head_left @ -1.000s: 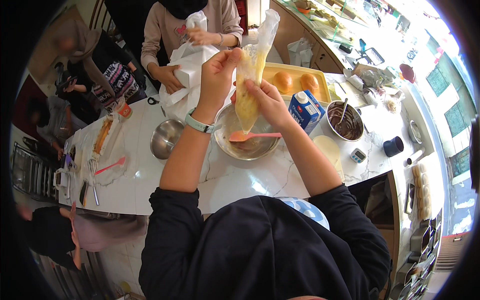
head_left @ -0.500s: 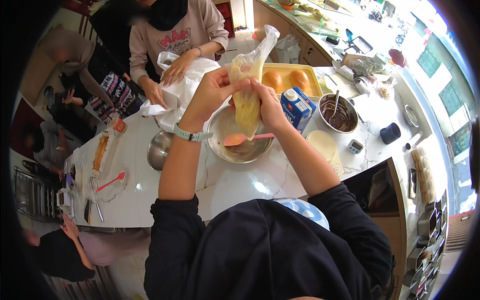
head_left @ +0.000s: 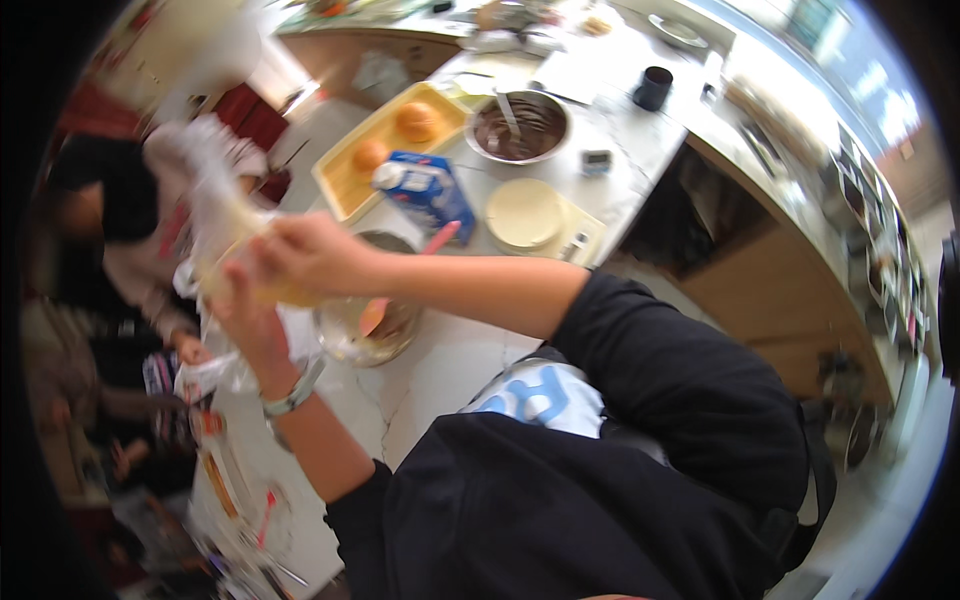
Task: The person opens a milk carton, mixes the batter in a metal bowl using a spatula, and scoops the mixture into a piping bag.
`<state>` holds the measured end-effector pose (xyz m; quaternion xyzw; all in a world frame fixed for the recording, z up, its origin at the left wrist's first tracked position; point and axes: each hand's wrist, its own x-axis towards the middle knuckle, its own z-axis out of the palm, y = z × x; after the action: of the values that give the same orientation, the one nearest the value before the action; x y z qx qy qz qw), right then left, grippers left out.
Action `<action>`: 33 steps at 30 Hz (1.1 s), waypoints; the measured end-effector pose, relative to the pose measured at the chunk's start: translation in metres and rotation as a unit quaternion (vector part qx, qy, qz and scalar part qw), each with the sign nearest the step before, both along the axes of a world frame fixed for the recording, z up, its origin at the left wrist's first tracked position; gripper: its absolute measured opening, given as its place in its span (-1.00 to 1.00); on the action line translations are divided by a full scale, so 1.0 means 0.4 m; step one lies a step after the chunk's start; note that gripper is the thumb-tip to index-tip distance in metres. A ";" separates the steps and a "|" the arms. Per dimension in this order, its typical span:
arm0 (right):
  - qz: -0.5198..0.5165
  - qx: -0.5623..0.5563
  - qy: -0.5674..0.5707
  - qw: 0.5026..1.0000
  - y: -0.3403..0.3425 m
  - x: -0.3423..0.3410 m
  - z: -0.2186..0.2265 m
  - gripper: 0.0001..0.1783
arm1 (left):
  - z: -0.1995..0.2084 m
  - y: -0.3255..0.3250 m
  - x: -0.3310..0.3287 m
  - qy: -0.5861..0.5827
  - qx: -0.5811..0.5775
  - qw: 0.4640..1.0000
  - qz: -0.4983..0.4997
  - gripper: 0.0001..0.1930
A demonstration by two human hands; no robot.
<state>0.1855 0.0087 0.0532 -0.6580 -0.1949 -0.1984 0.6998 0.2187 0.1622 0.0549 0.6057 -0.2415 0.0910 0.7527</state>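
A clear plastic piping bag [head_left: 215, 180] with pale yellow filling is held up between my two hands, blurred by motion. My right hand [head_left: 318, 254] grips it from the right side. Lower down, my left hand [head_left: 250, 318], with a pale watch strap at the wrist, closes on the bag's filled part. Beneath and to the right of the hands stands a metal bowl [head_left: 345, 345] with yellowish smears inside. A pink spatula [head_left: 374, 317] leans in it, its handle over the rim. The bag's lower end is hidden behind my hands.
Right of the bowl are a blue milk carton [head_left: 425, 195], a yellow tray [head_left: 330, 185] with two buns, a bowl of chocolate mixture [head_left: 545, 140] and a pale round disc [head_left: 525, 213]. A person's hand [head_left: 190, 348] is at a white bag across the table.
My view has swung right and tilted, so the table things appear turned and shifted. Both hands still hold the piping bag, now farther left in view and away from above the bowl's middle.
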 end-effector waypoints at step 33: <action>0.204 0.002 0.193 0.960 0.028 0.045 -0.083 -0.70 | 0.017 -0.107 0.170 -0.114 0.469 0.843 0.237 -0.36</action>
<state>0.2037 0.0199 0.0199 -0.6288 -0.1861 0.0792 0.7508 0.2869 0.1192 0.0618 0.9107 -0.1889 0.2109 0.3008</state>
